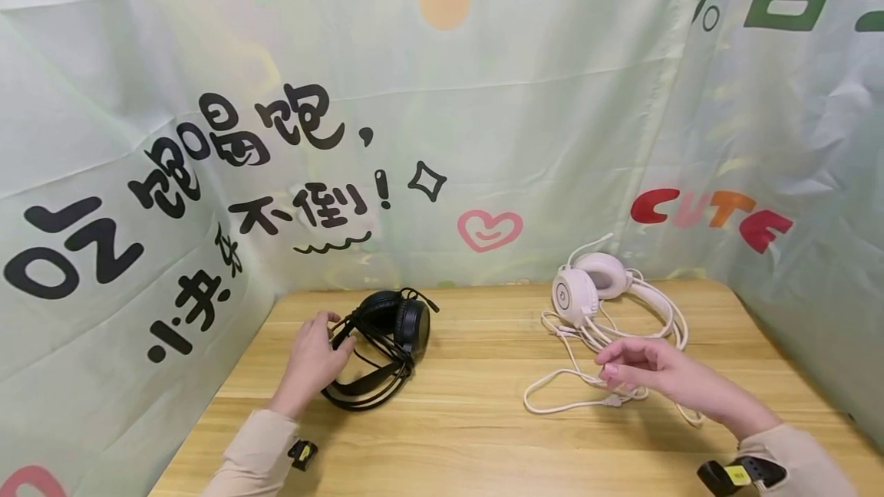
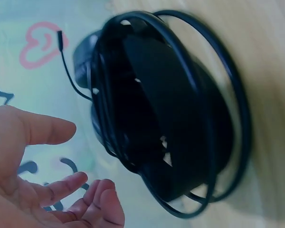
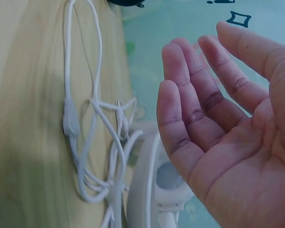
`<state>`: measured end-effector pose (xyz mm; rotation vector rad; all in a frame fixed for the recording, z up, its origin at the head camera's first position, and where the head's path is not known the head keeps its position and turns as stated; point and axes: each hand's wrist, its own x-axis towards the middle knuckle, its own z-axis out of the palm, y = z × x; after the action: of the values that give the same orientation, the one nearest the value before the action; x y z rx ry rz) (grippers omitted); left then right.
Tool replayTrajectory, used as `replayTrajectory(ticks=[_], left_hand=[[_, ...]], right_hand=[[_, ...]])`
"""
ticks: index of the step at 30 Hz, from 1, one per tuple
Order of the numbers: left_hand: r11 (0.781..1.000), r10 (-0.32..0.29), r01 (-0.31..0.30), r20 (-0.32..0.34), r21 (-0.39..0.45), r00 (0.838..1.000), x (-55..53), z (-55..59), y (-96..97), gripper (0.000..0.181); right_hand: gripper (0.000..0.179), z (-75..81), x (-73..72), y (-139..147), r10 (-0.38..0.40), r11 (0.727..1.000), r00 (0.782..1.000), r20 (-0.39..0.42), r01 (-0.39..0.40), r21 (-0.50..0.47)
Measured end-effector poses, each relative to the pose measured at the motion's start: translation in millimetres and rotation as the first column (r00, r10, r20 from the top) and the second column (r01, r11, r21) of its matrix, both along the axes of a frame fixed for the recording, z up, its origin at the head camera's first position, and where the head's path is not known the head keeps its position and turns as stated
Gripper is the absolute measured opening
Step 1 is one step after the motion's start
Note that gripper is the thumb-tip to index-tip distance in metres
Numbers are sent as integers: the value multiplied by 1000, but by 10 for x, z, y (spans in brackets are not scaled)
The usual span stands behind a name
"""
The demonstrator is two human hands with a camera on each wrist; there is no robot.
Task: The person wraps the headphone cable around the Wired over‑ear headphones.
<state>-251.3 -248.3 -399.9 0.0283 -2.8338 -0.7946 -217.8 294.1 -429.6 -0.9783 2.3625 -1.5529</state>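
On the left side of the wooden table [image 1: 483, 374] lies a pair of black headphones [image 1: 413, 326] with a thin boom microphone and its cable looped around it. My left hand [image 1: 314, 359] hovers at its left side, thumb and fingers spread apart; the left wrist view shows a gap between the fingertips and the black headphones [image 2: 190, 109]. At the right lies a pair of white headphones [image 1: 575, 297], ear cups toward the back. Above its loose white cable [image 1: 562, 408] hangs my right hand [image 1: 666, 376], fingers loosely bent and holding nothing.
A printed cloth [image 1: 552, 136] with lettering and drawings rises behind the table and along both sides. Part of the white cable, with a small inline piece [image 3: 71, 118], spreads toward the table's front.
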Motion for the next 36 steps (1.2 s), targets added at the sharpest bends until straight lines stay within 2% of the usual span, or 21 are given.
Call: replayTrajectory(ticks=[6,13,20,27,30,36], left_hand=[[998,-55,58,-88,35,995,-1,93,218,41],[984,-156,168,-162,65,974,31,204,523,33],[963,-249,262,-173,59,953,28,267,839,32],[926,-354,373,-199,64,914,-2,250,1120,25],[912,-384,403,-191,70,903,-18,237,1233,26],[890,-426,444,-151,107,892,-38,221,1448,28]], right_hand=[[18,39,-9,165,-110,992,994,-28,111,60],[18,50,-23,321,-216,968,973,-77,224,114],[18,50,-33,425,-278,943,951,-132,297,149],[14,68,-51,482,-337,910,921,-196,372,184],[14,67,-62,502,-345,901,909,-236,391,188],[15,54,-94,550,-343,891,886,-312,412,190]])
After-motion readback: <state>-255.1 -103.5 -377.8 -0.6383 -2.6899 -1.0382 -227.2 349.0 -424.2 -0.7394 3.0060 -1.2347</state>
